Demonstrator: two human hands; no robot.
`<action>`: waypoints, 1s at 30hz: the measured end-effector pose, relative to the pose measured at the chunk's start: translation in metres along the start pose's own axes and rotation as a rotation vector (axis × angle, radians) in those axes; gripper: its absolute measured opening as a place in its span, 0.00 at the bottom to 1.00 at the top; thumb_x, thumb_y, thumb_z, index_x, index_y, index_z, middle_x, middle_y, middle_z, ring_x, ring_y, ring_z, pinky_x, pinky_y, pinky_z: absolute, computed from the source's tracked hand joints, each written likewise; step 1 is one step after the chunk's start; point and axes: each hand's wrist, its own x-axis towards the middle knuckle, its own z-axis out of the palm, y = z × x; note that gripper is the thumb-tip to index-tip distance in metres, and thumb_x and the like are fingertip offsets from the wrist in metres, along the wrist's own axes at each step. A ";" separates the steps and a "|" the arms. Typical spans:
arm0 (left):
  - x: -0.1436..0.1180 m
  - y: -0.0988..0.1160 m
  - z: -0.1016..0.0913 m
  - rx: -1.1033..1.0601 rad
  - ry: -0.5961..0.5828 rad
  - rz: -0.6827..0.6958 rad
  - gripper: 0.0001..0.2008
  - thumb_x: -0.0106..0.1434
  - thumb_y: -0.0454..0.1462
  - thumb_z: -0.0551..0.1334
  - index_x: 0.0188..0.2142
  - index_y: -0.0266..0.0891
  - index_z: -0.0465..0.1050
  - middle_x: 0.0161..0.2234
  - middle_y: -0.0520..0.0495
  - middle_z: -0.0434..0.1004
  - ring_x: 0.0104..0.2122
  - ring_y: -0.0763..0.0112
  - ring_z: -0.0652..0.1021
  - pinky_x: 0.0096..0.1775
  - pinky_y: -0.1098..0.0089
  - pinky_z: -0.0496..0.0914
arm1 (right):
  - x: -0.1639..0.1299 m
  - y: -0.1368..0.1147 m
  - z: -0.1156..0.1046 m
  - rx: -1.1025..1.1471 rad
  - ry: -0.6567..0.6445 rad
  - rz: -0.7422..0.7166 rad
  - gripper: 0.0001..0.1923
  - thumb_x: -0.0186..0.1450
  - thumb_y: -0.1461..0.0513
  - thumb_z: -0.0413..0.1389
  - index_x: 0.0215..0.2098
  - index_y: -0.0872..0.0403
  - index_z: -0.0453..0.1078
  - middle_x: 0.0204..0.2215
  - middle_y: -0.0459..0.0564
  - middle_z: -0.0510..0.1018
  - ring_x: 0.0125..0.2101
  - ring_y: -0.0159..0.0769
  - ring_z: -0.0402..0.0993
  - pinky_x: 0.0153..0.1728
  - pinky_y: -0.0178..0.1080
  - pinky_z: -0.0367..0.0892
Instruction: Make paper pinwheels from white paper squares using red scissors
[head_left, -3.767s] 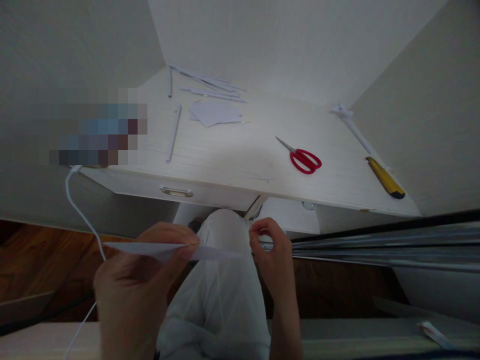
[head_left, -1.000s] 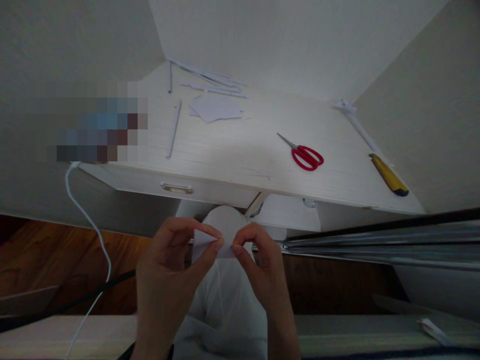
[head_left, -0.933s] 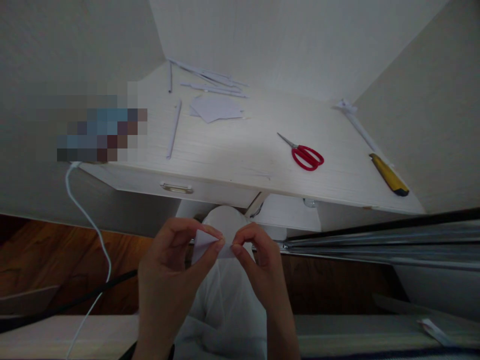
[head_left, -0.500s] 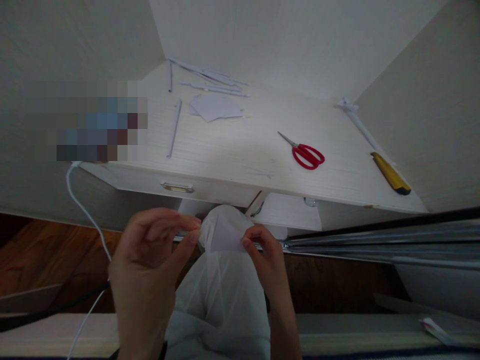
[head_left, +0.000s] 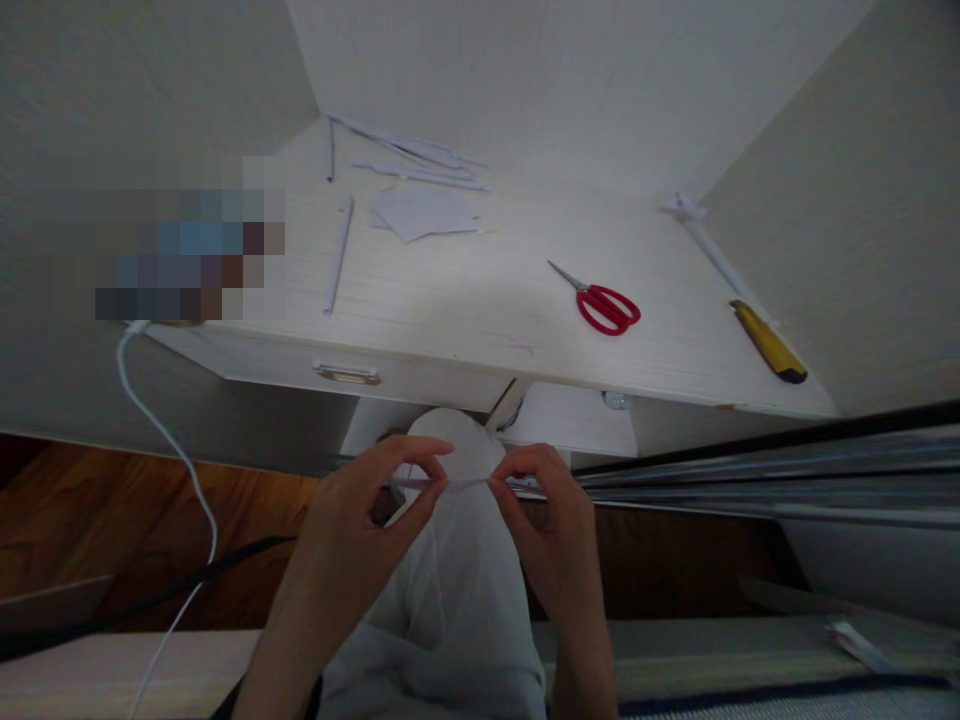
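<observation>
Left hand (head_left: 360, 515): pinching one end of a paper strip (head_left: 442, 485), fingertips closed on it.
Right hand (head_left: 551, 520): pinching the other end, so the strip is stretched flat between them above the lap.
Scissors (head_left: 604, 303): well beyond the right hand on the counter (head_left: 480, 320), within reach.

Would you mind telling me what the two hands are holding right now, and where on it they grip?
A small folded piece of white paper, seen nearly edge-on. The left hand pinches its left end and the right hand its right end, between thumb and fingertips.
</observation>
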 end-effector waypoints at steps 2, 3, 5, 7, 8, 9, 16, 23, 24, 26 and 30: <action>0.000 -0.001 0.001 0.112 0.026 0.124 0.07 0.60 0.33 0.63 0.37 0.46 0.77 0.38 0.49 0.80 0.40 0.61 0.80 0.43 0.59 0.74 | 0.000 -0.003 -0.001 -0.071 -0.023 -0.029 0.08 0.65 0.70 0.56 0.32 0.51 0.67 0.31 0.45 0.73 0.35 0.36 0.70 0.38 0.38 0.64; -0.001 -0.001 0.002 0.155 0.042 0.182 0.06 0.60 0.32 0.64 0.35 0.46 0.77 0.39 0.48 0.80 0.44 0.58 0.79 0.48 0.54 0.72 | -0.001 -0.004 -0.001 -0.099 -0.038 -0.046 0.08 0.65 0.71 0.56 0.32 0.51 0.67 0.32 0.45 0.73 0.35 0.36 0.70 0.38 0.38 0.64; -0.001 0.000 0.005 0.218 0.066 0.258 0.06 0.60 0.32 0.64 0.33 0.46 0.76 0.40 0.48 0.80 0.48 0.54 0.77 0.54 0.46 0.66 | -0.002 -0.007 0.000 -0.138 -0.068 -0.077 0.08 0.66 0.71 0.56 0.33 0.52 0.67 0.32 0.46 0.73 0.36 0.37 0.70 0.38 0.38 0.64; -0.002 0.002 0.009 0.251 0.076 0.293 0.06 0.60 0.31 0.64 0.32 0.46 0.75 0.39 0.49 0.80 0.47 0.54 0.78 0.56 0.41 0.61 | -0.002 -0.010 0.002 -0.159 -0.098 -0.099 0.08 0.66 0.70 0.55 0.34 0.52 0.67 0.33 0.47 0.74 0.37 0.37 0.70 0.39 0.39 0.64; -0.001 0.003 0.010 0.257 0.083 0.304 0.06 0.60 0.31 0.64 0.33 0.46 0.75 0.38 0.49 0.80 0.46 0.54 0.79 0.57 0.41 0.60 | -0.002 -0.011 0.003 -0.164 -0.107 -0.104 0.07 0.67 0.70 0.55 0.34 0.52 0.67 0.33 0.47 0.74 0.37 0.38 0.70 0.39 0.39 0.64; -0.001 0.005 0.010 0.257 0.089 0.313 0.07 0.60 0.31 0.64 0.33 0.46 0.74 0.38 0.49 0.80 0.45 0.55 0.79 0.56 0.41 0.60 | -0.002 -0.013 0.004 -0.168 -0.113 -0.106 0.07 0.67 0.70 0.55 0.34 0.52 0.67 0.33 0.47 0.74 0.37 0.38 0.70 0.39 0.40 0.65; 0.000 0.008 0.007 0.228 0.093 0.330 0.07 0.59 0.30 0.63 0.32 0.46 0.73 0.35 0.51 0.80 0.43 0.58 0.79 0.56 0.45 0.63 | -0.003 -0.017 0.004 -0.177 -0.090 -0.123 0.06 0.66 0.69 0.55 0.34 0.52 0.66 0.32 0.47 0.74 0.35 0.38 0.71 0.37 0.40 0.65; 0.001 0.000 0.002 0.243 0.104 0.329 0.07 0.59 0.31 0.64 0.32 0.47 0.75 0.34 0.52 0.79 0.43 0.59 0.79 0.57 0.46 0.64 | -0.005 -0.013 -0.006 -0.148 -0.089 -0.109 0.08 0.64 0.70 0.57 0.32 0.52 0.67 0.30 0.45 0.75 0.34 0.35 0.72 0.36 0.37 0.65; 0.001 -0.001 0.002 0.240 0.101 0.332 0.07 0.59 0.31 0.65 0.32 0.47 0.75 0.34 0.52 0.79 0.43 0.59 0.79 0.57 0.46 0.64 | -0.005 -0.012 -0.008 -0.147 -0.098 -0.108 0.08 0.64 0.71 0.57 0.32 0.52 0.67 0.31 0.45 0.75 0.34 0.35 0.72 0.36 0.36 0.65; 0.002 -0.002 0.001 0.237 0.098 0.329 0.07 0.59 0.31 0.65 0.32 0.47 0.74 0.34 0.52 0.79 0.42 0.59 0.79 0.57 0.45 0.64 | -0.005 -0.011 -0.012 -0.154 -0.108 -0.105 0.08 0.63 0.71 0.57 0.32 0.52 0.67 0.30 0.45 0.75 0.34 0.35 0.72 0.36 0.36 0.65; 0.005 -0.011 -0.005 0.254 0.127 0.303 0.06 0.59 0.33 0.64 0.32 0.48 0.75 0.34 0.51 0.79 0.41 0.59 0.79 0.57 0.46 0.64 | -0.004 -0.008 -0.021 -0.172 -0.080 -0.082 0.08 0.63 0.71 0.57 0.31 0.52 0.67 0.29 0.44 0.75 0.33 0.35 0.72 0.34 0.36 0.66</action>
